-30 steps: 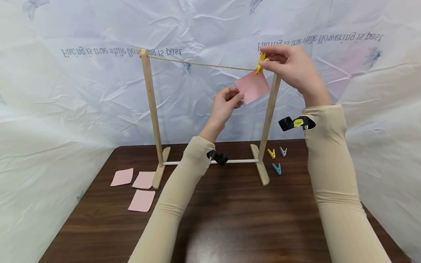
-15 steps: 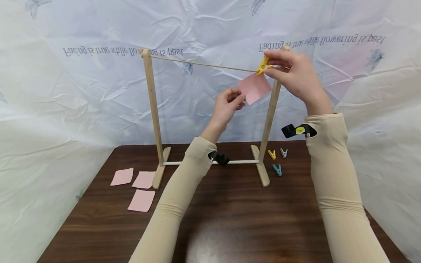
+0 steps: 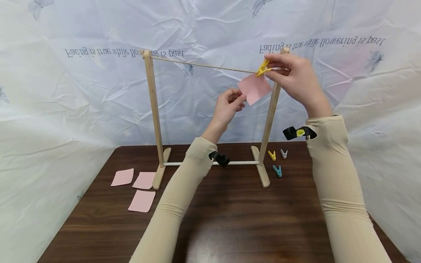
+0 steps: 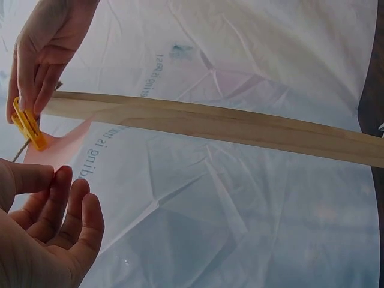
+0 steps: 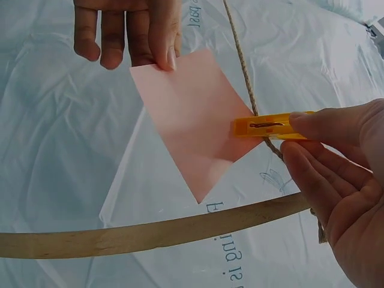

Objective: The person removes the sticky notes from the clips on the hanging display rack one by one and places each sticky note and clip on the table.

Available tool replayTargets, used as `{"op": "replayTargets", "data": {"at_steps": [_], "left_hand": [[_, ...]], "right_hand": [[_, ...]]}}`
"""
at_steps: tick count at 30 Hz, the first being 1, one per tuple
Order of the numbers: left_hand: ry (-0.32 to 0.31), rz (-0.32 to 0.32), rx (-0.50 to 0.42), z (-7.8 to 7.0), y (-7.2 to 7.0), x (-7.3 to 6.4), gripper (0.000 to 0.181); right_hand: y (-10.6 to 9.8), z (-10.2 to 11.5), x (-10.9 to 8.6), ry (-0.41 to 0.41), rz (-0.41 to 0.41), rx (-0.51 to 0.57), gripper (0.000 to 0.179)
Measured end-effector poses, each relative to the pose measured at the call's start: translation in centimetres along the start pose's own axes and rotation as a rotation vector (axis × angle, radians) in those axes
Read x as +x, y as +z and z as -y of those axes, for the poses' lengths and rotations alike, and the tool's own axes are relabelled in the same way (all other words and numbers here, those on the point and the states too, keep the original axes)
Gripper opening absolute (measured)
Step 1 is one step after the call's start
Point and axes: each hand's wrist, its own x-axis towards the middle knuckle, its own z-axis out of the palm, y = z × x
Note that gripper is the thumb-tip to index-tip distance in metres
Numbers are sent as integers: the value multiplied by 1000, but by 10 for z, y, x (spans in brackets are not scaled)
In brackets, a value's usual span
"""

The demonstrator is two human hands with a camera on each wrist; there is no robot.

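Observation:
A pink square of paper [image 3: 254, 88] hangs tilted at the right part of the rope [image 3: 204, 66], which runs between two wooden posts. My left hand [image 3: 227, 107] pinches the paper's lower left corner between thumb and forefinger. With thumb and fingers my right hand [image 3: 297, 78] grips a yellow clothespin [image 3: 263, 68]. In the right wrist view the clothespin [image 5: 264, 125] lies across the rope [image 5: 243, 63] and over one corner of the paper [image 5: 192, 120]. From the left wrist the same clothespin [image 4: 29, 125] shows at the paper's edge, beneath the right hand's fingers.
The wooden stand's right post [image 3: 270, 117] rises just behind the paper. Three pink papers [image 3: 142, 201] lie at the table's left. Beyond the right foot lie a yellow clothespin [image 3: 272, 155], a grey one [image 3: 284, 153] and a blue one [image 3: 277, 170]. A printed sheet [image 3: 210, 33] hangs behind.
Over the last second the right hand moved slightly down and right, and the clothespin tilted further over. The left hand stays on the paper's corner, shifted a little to the right.

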Motion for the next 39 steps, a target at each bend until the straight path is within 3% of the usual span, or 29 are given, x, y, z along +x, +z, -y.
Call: {"op": "replayTargets", "data": {"at_steps": [16,26,34,39], "left_hand": [[-3,12,1,-1,1,-1,19],[-9,8,14,0,-1,-2,17],[5,5,7,0,-2,-2,15],[-3,0,-2,1,-4,-3,12]], "right_hand": [[-1,1,-3,-3,-16,2,33],[2,-1,-4,-110,-60,2,27],[7,-3,-4,-233,-113,-159,19],[11,-6,-3,-293,-169,-143,18]]}}
